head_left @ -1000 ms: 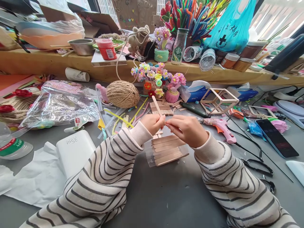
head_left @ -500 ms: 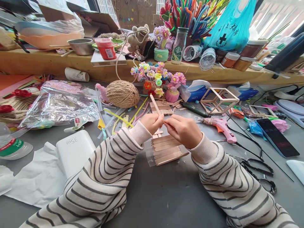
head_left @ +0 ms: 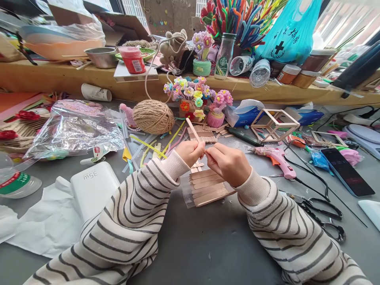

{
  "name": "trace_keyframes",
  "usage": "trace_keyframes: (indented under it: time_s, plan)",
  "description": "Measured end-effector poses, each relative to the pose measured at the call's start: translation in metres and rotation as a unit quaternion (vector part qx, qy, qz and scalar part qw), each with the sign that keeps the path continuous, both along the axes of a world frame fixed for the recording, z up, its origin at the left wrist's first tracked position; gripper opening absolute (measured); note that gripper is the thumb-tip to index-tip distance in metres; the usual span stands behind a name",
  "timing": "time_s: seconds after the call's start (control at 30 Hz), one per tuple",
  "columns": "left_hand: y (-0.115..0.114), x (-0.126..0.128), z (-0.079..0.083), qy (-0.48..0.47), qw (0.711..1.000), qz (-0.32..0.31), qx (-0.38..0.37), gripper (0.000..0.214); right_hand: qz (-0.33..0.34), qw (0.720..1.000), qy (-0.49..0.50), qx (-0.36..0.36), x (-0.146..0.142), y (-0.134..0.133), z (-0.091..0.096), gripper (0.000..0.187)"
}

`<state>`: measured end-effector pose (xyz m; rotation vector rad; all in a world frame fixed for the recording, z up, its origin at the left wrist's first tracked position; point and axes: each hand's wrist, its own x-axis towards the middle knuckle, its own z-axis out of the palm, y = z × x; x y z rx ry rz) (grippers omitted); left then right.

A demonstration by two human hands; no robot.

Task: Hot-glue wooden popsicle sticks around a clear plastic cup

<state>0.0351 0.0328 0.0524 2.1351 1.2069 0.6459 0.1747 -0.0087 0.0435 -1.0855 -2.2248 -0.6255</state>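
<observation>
My left hand (head_left: 191,152) is closed around a wooden craft stick (head_left: 192,129), which slants up and away from the fist. Close against it, my right hand (head_left: 227,163) pinches at the near end of the same stick; the fingertips hide that end. Below the hands lies a panel of craft sticks (head_left: 208,189) set side by side, partly over a clear plastic piece (head_left: 187,194). Beyond the hands are more craft sticks (head_left: 204,135) in a row, with a few loose ones beside them.
To the right lie a pink glue gun (head_left: 280,160), black scissors (head_left: 323,209), a phone (head_left: 347,172) and a wooden stick frame (head_left: 274,124). A twine ball (head_left: 153,117) and flower crafts (head_left: 192,95) stand behind. A white power bank (head_left: 94,190) is at left.
My right hand has shifted very slightly at the stick's near end, its wrist dipping a little. My left hand keeps its hold on the stick.
</observation>
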Motion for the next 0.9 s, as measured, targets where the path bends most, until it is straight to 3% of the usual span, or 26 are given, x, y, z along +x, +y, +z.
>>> trace_keyframes:
  time_s: [0.2,0.33,0.57,0.7,0.9]
  plan:
    - [0.002,-0.001,-0.002,-0.018,1.000,-0.009,-0.003,0.039,0.016,0.998,0.050,-0.027,0.002,0.003,-0.002,0.026]
    - [0.002,0.000,-0.002,-0.044,0.999,-0.013,-0.025,0.039,0.060,0.985,0.134,-0.094,0.004,0.006,-0.003,0.021]
    - [0.001,-0.002,0.000,-0.086,0.995,-0.016,-0.044,0.038,0.125,0.920,0.268,-0.258,0.009,0.008,0.001,0.017]
    - [0.002,-0.003,-0.003,-0.109,0.993,-0.002,-0.047,0.038,0.153,0.886,0.305,-0.315,0.013,0.011,0.000,0.018]
    - [0.001,-0.003,-0.001,-0.098,0.994,0.013,-0.045,0.037,0.168,0.899,0.261,-0.308,0.015,0.012,0.002,0.019]
